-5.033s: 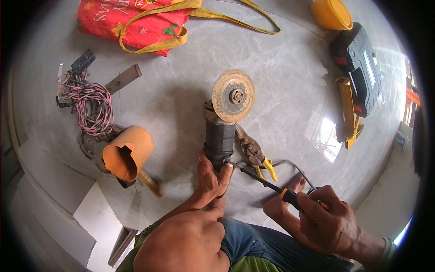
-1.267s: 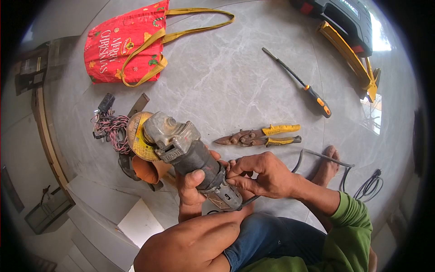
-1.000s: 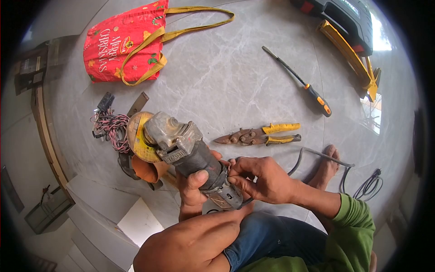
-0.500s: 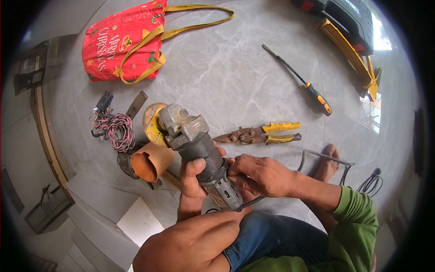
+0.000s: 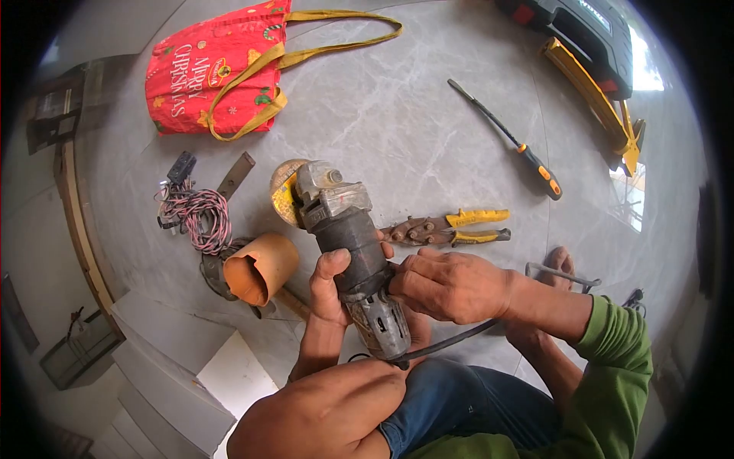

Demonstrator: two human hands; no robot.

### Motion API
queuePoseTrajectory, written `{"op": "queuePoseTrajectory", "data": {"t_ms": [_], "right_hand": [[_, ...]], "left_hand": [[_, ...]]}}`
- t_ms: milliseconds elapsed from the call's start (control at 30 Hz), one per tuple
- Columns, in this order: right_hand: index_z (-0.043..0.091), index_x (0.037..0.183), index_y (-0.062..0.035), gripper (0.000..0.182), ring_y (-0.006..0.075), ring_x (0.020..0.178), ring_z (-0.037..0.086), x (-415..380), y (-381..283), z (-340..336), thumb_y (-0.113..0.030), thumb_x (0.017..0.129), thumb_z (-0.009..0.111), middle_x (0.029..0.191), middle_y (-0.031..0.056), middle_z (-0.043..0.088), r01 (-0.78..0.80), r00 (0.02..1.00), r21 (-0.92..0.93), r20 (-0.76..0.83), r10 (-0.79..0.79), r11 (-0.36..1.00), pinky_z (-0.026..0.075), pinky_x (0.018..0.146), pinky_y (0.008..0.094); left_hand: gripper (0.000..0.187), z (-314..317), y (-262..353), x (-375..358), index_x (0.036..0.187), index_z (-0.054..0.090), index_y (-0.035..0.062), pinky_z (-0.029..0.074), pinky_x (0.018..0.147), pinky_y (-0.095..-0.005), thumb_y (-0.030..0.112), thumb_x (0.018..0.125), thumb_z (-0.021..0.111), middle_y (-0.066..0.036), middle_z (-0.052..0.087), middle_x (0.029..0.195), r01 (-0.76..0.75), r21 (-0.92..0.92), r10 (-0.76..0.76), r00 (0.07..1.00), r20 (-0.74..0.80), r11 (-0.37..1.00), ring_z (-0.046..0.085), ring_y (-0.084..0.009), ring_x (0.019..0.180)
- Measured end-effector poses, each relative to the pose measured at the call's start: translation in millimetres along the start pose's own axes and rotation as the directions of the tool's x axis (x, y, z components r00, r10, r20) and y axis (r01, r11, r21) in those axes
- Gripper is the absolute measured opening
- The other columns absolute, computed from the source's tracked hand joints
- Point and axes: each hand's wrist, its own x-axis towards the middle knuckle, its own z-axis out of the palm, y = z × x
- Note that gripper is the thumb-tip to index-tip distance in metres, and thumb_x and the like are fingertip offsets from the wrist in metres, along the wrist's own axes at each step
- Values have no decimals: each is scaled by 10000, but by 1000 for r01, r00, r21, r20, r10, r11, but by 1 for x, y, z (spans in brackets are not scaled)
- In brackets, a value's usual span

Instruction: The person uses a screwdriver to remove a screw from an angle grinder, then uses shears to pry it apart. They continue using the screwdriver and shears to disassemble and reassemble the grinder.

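An angle grinder (image 5: 348, 245) with a worn yellow disc (image 5: 286, 191) is held up over my knee, its head tilted to the upper left. My left hand (image 5: 330, 287) wraps round its dark body from below, thumb on the near side. Against the far side of the rear housing, my right hand (image 5: 455, 284) has its fingers curled in; what the fingertips touch is hidden behind the hand. A black power cord (image 5: 451, 339) leaves the rear end and runs under my right wrist. Just beyond the grinder lie yellow-handled tin snips (image 5: 451, 227).
A screwdriver (image 5: 520, 153) lies at upper right, near a yellow metal tool (image 5: 589, 96) and a black case (image 5: 585, 34). To the left are a red bag (image 5: 218, 73), a bundle of wire (image 5: 197, 218) and an orange tube (image 5: 264, 268). White panels (image 5: 172, 367) stand lower left.
The grinder and both hands have shifted slightly to the right in view, with the grinder's head raised a little. My right hand has turned, its fingers still at the rear housing.
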Motion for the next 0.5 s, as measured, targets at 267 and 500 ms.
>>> {"op": "queuePoseTrajectory", "data": {"t_ms": [267,500], "right_hand": [[637,1071,-62,265,276,872,634,-9,17,-15,-158,824,654,984,100,622,18,999,-46,-45,-20,999,537,705,363],[588,1236,-65,468,327,1046,602,-83,74,-75,-211,839,790,1172,155,571,-803,586,-320,-574,572,503,496,882,429]], "left_hand": [[690,-10,-4,10,1258,526,-39,610,761,-432,401,757,702,-182,637,1052,-1,-74,5,998,61,997,700,-317,845],[725,-26,-8,22,1218,486,-53,629,739,-482,283,638,760,-158,575,1029,5,-222,44,975,218,975,666,-347,914]]}}
